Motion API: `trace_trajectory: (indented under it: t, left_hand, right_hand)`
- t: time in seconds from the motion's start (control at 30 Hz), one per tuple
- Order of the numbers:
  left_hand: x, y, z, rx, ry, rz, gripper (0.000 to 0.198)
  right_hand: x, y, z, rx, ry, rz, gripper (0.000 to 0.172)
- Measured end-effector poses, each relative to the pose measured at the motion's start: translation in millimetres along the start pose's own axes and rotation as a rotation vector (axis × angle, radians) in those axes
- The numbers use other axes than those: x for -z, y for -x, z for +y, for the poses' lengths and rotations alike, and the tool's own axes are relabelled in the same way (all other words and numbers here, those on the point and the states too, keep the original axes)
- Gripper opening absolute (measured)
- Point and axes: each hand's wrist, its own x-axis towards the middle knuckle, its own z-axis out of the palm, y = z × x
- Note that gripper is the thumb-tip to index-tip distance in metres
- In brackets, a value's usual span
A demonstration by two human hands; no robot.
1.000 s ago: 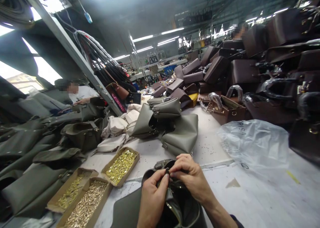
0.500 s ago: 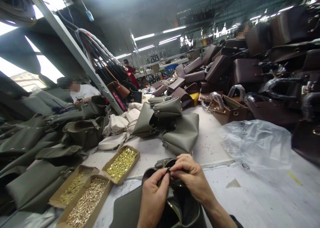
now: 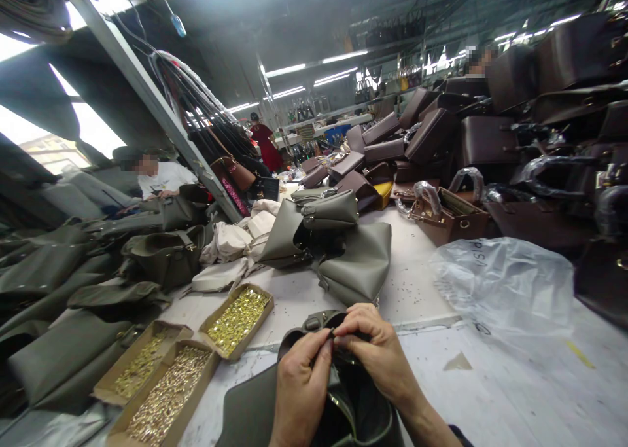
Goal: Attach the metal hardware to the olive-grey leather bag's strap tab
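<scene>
An open olive-grey handbag (image 3: pixel 250 411) lies at the near edge of the white worktable (image 3: pixel 515 394). My left hand (image 3: pixel 299 391) grips the bag's rim, thumb and fingers pinched at a small dark fitting on its top edge. My right hand (image 3: pixel 380 355) is curled over the same rim from the right, fingertips meeting the left hand's at that fitting. What the fingertips pinch is too small to name.
Three cardboard trays of gold metal parts (image 3: pixel 235 319) sit left of the bag. Olive handbags (image 3: pixel 358 264) and cream ones (image 3: pixel 230 244) lie behind, brown handbags (image 3: pixel 451 214) pile at the right, and a clear plastic bag (image 3: pixel 505 283) lies nearby. A seated person (image 3: pixel 159 178) works at the left.
My hands hold almost the same pose; the fingers shift slightly at the bag's rim. A person in red has come into view far back.
</scene>
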Motion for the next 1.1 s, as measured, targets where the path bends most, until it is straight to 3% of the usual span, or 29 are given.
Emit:
trace_trajectory:
  t: [0.27,0.43,0.5,0.7,1.1]
  left_hand:
    - [2.7,1.9,2.2,-0.148,-0.055,-0.050,0.025]
    - [6.3,4.0,5.6,-0.052,-0.087,-0.220,0.035]
    - [8.1,4.5,8.2,0.018,-0.052,-0.237,0.038]
    - [14.9,4.3,16.5,0.199,0.074,-0.122,0.033]
    - [9.7,6.9,14.0,0.144,0.122,-0.042,0.023]
  right_hand:
    - [-0.3,-0.1,-4.8,-0.046,0.078,0.041,0.024]
    - [-1.2,1.6,-7.0,0.209,0.256,0.042,0.019]
    - [-2.5,3.4,-9.1,0.313,0.366,0.054,0.019]
    - [-4.2,7.9,-7.4,0.358,0.441,0.060,0.019]
    - [-6.9,10.4,1.5,0.271,0.385,0.080,0.011]
